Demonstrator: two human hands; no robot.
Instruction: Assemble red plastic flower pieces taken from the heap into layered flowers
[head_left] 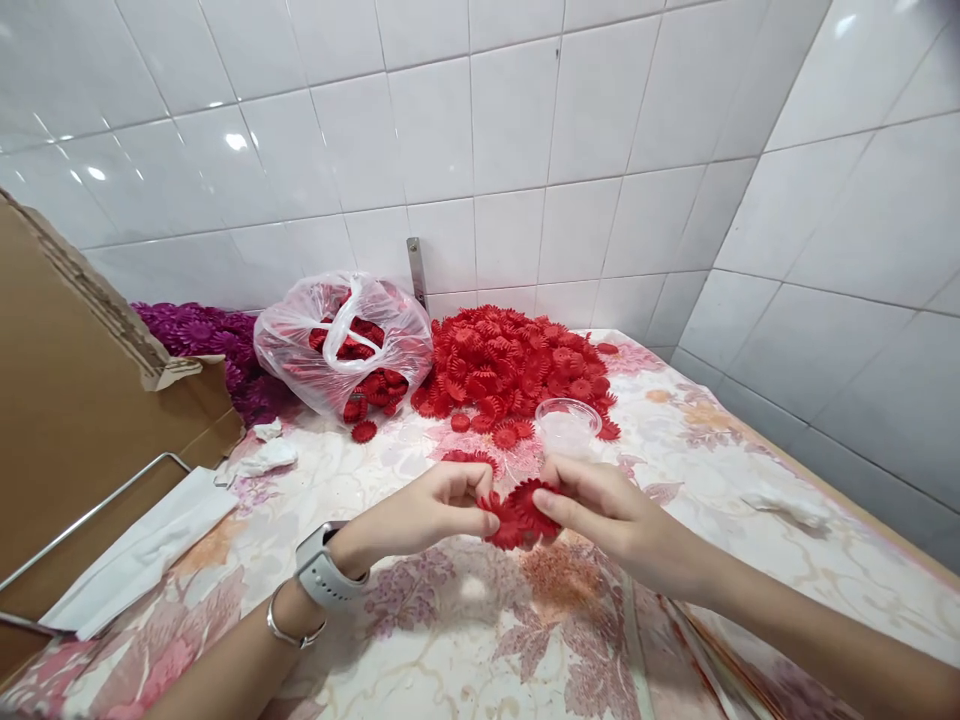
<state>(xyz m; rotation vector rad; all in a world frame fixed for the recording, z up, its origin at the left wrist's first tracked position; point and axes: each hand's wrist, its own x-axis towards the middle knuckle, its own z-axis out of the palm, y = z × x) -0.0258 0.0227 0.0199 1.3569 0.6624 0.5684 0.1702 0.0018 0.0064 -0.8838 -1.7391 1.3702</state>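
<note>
My left hand pinches a red artificial flower piece between thumb and fingers. Close against it, my right hand grips another red flower piece with a toothed rim. The two pieces overlap in front of me, above the floral tablecloth. Another red piece lies just behind my left hand. A clear round plastic tub stands behind my right hand. Farther back rises a large heap of red flower pieces.
A tied clear plastic bag of red pieces sits left of the heap, with a purple pile beyond. A cardboard box, metal wire frame and white paper occupy the left. Thin sticks lie under my right forearm. Tiled walls enclose the table.
</note>
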